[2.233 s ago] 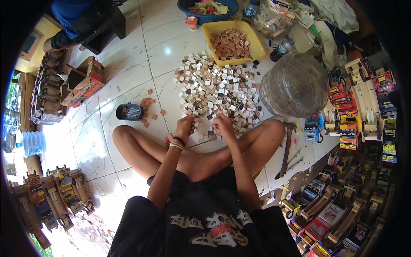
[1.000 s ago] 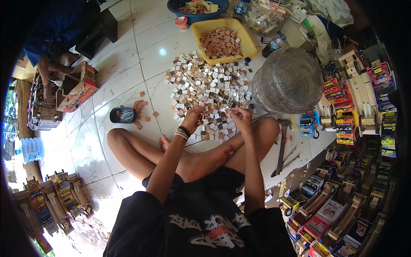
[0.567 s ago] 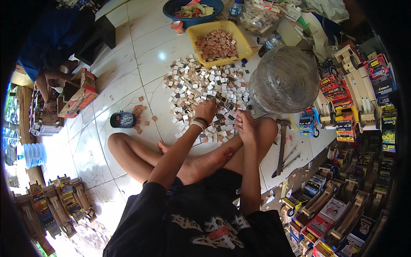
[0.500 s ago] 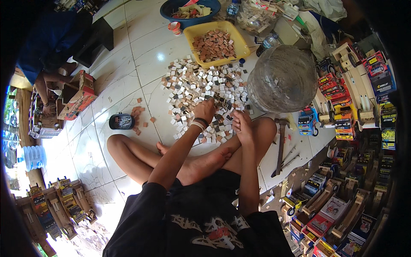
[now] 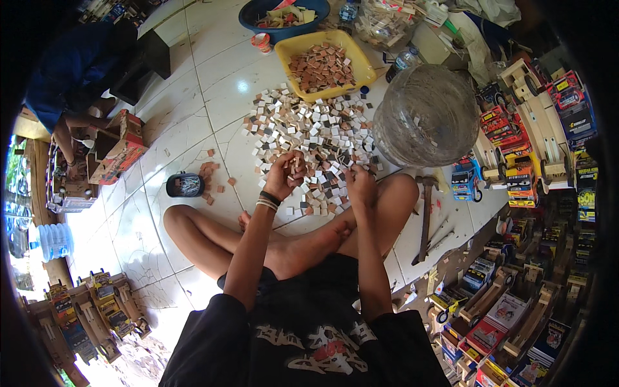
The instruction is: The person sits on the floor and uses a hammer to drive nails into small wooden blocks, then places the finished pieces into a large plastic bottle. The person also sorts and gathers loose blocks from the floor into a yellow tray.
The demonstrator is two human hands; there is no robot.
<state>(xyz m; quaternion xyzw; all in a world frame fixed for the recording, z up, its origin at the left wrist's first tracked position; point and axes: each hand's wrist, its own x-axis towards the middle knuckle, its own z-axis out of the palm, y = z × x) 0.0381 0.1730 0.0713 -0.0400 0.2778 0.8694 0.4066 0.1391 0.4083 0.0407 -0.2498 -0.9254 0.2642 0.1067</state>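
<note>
A wide scatter of small square pieces (image 5: pixel 309 132), white, brown and dark, covers the white tiled floor in front of my crossed legs. My left hand (image 5: pixel 285 175) is raised over the near left part of the scatter, its fingers curled inward. What lies inside those fingers is too small to tell. To its right, beside my right knee, my right hand (image 5: pixel 361 185) has its fingers closed at the scatter's near right edge. Whatever its fingertips hold, if anything, cannot be made out. The two hands are apart.
Beyond the scatter stand a yellow basin (image 5: pixel 302 88) of brown pieces and a blue basin (image 5: pixel 248 27). A big clear plastic container (image 5: pixel 425 119) sits at right, near a hammer (image 5: pixel 425 219). Wooden toy trucks (image 5: pixel 519 174) crowd the right. Another person (image 5: pixel 71 80) works at far left.
My left hand has drawn back from the pieces toward me and left, its curled fingers turning up. My right hand has turned, its fingertips lowering toward the pieces.
</note>
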